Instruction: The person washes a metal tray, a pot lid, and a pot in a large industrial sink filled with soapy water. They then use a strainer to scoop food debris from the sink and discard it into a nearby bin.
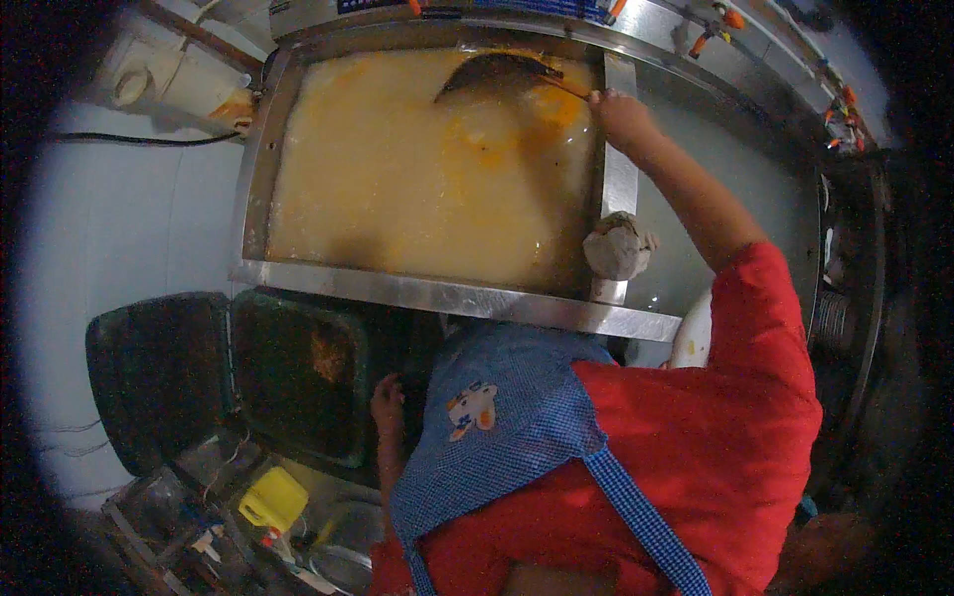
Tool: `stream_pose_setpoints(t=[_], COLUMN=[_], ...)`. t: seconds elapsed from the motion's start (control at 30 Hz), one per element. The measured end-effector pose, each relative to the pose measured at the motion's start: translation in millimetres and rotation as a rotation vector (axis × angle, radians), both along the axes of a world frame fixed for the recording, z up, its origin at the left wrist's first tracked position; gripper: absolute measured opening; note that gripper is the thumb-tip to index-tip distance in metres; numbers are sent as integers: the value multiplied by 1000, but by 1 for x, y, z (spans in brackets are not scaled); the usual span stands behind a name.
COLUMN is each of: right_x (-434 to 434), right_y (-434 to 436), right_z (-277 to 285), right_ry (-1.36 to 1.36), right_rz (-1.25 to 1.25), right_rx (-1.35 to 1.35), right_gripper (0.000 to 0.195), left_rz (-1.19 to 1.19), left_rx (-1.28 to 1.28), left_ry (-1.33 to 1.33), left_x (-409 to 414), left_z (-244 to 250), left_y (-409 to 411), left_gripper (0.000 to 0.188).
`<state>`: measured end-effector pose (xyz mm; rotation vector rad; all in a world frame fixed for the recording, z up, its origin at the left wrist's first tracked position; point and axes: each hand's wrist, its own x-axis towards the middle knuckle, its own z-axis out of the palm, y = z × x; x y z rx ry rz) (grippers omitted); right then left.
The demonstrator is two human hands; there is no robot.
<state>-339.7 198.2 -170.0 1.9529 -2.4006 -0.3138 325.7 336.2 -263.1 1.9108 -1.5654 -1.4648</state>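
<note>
My right hand (620, 121) is closed on the thin handle of a dark, wide utensil (496, 73), perhaps a strainer or a pan, at the far right of a metal basin. Part of the utensil is under cloudy yellowish liquid (387, 171), with orange patches floating close by. The liquid fills the basin, which has a steel rim (417, 292). My left hand (388, 406) hangs low beside the blue checked apron, its fingers curled and apparently empty. A crumpled greyish cloth (617, 247) lies on the metal divider (620, 175) right of the basin.
A second basin with greyish liquid (730, 171) adjoins on the right. Below left stands a dark green bin (298, 380) with its lid open. A yellow plastic jug (274, 498) lies among clutter at the lower left. Orange-handled valves (699, 45) line the back right.
</note>
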Motion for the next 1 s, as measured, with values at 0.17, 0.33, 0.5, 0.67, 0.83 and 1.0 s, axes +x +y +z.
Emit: stream_pose_setpoints(t=[0.17, 0.33, 0.5, 0.67, 0.83, 1.0], right_x=[-5, -12, 43, 116, 177, 222], right_y=[1, 46, 95, 114, 85, 83], right_z=[-111, -164, -128, -96, -95, -118], right_ry=[-386, -49, -365, -530, -629, -1232], right_rz=[-320, 49, -76, -284, -23, -382], right_rx=[107, 291, 455, 552, 645, 742], right_gripper=[32, 28, 20, 26, 17, 18], left_rz=[73, 109, 78, 13, -88, -44], left_rx=[21, 35, 108, 79, -167, 100], left_ry=[88, -26, -9, 137, 86, -38], left_x=[6, 32, 43, 62, 112, 77], left_z=[4, -48, -64, -62, -90, -29], left_y=[-4, 6, -2, -30, -42, -53], left_gripper=[27, 27, 27, 24, 25, 29])
